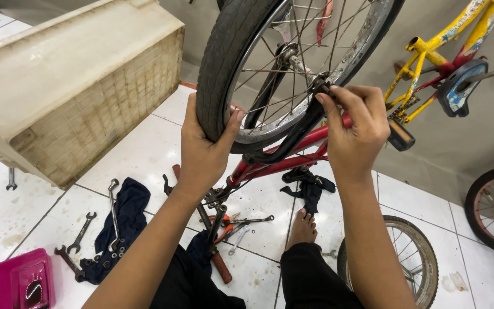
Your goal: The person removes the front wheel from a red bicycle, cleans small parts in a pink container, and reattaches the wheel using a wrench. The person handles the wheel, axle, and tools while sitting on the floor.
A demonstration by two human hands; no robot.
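Observation:
A small bicycle wheel with a black tyre (221, 63) and silver spokes stands in front of me, set in a red frame (284, 157). My left hand (204, 149) grips the lower edge of the tyre. At the rim, my right hand (355, 123) pinches a small dark part (319, 87) between its fingertips. A black fork blade (293, 134) runs down from that spot to the red frame.
A beige upturned plastic crate (81, 86) stands at left. Wrenches (81, 232) and a dark cloth (127, 212) lie on the white tiled floor, with a pink box (21, 280) near the corner. A yellow bicycle (435, 57), loose wheels (413, 257) and my bare foot (303, 226) are at right.

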